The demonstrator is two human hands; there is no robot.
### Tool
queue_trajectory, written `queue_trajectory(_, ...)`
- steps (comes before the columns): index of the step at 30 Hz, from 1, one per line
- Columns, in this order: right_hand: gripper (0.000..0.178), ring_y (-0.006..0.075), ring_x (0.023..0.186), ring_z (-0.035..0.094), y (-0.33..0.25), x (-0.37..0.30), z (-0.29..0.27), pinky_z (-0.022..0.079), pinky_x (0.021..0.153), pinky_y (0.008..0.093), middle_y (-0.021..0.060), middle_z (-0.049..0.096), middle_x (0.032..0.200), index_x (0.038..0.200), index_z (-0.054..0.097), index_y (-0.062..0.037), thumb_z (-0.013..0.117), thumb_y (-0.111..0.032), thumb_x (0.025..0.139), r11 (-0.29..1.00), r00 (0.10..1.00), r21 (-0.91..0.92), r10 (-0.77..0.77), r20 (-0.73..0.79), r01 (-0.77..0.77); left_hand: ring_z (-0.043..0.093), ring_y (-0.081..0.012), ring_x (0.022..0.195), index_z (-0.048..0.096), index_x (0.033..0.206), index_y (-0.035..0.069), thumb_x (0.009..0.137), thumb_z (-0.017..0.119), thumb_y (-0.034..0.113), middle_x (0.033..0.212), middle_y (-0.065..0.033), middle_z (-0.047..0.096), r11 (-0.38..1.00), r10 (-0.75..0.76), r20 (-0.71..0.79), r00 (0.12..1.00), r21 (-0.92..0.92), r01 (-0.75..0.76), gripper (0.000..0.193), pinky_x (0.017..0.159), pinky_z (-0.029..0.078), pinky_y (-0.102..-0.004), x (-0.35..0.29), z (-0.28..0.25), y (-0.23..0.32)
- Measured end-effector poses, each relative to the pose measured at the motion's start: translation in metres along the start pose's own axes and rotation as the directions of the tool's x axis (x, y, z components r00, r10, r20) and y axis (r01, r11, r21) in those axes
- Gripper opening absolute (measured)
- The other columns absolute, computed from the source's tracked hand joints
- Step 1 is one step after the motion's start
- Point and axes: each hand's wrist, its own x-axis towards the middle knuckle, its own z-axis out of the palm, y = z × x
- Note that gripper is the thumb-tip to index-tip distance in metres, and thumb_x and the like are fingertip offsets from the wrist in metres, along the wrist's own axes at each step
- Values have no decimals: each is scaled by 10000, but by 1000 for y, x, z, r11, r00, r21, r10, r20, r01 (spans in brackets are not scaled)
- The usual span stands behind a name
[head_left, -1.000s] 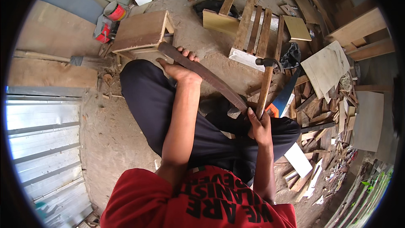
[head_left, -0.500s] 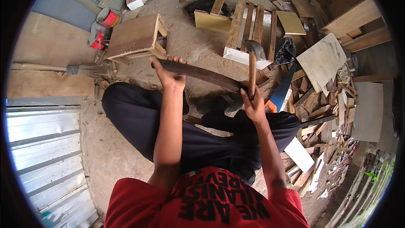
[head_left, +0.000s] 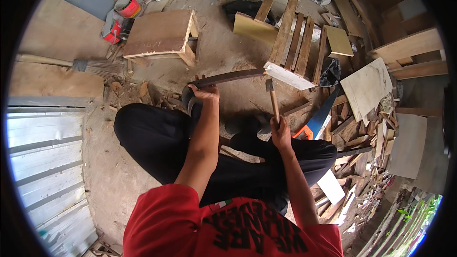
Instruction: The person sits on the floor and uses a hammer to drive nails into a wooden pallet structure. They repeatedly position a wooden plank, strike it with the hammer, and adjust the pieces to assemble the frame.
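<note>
The left hand (head_left: 205,93) grips the dark plank (head_left: 228,77), lying sideways; the right hand (head_left: 281,131) grips the hammer (head_left: 272,99), head up beside the plank's right end

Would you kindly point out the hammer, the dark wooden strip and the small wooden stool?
hammer (head_left: 273,102), head view, on its wooden handle.
dark wooden strip (head_left: 233,76), head view, mid-length.
small wooden stool (head_left: 157,33), head view, on its flat top.

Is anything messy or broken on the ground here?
Yes. Wood offcuts lie scattered in a jumble on the dirt at the right, and a handsaw sits among them. The left hand holds a dark plank; the right hand grips a hammer.
</note>
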Motion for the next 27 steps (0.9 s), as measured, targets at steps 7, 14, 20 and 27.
queue_trajectory(7, 209, 387, 711, 640, -10, 8, 5, 487, 638, 434, 201, 622, 756, 990, 575, -1, 595, -208, 965, 995, 991, 27, 94, 98, -97, 412, -304, 1323, 392, 1480, 214, 982, 475, 558, 1459, -90, 385, 933, -92, -139, 986, 333, 134, 611, 1114, 329, -540, 14, -20, 9)
queue_trajectory(14, 319, 338, 647, 639, -35, 51, 32, 481, 606, 423, 189, 618, 701, 898, 585, 16, 622, -296, 954, 962, 946, -59, 271, 178, -265, 478, -420, 1167, 381, 1394, -30, 928, 680, 289, 1265, -207, 449, 281, 293, -213, 932, 951, 128, 638, 1012, 458, -557, 35, -38, 22)
queue_trajectory(20, 392, 436, 691, 623, -36, 63, 64, 471, 615, 450, 242, 598, 703, 878, 572, 38, 637, -343, 942, 948, 934, -147, 307, 183, -283, 425, -425, 1252, 465, 1332, 11, 839, 750, 197, 1304, -240, 466, -457, 389, 568, 725, 802, -384, 599, 1016, 390, -532, 24, -15, 25)
queue_trajectory(27, 410, 449, 705, 623, -34, 56, 58, 465, 617, 456, 261, 594, 707, 910, 581, 44, 633, -361, 942, 932, 907, -131, 359, 222, -337, 413, -336, 1319, 509, 1335, 55, 883, 693, 311, 1386, -161, 476, -715, -224, 666, 712, 384, -584, 551, 1098, 291, -540, 52, -3, -3)
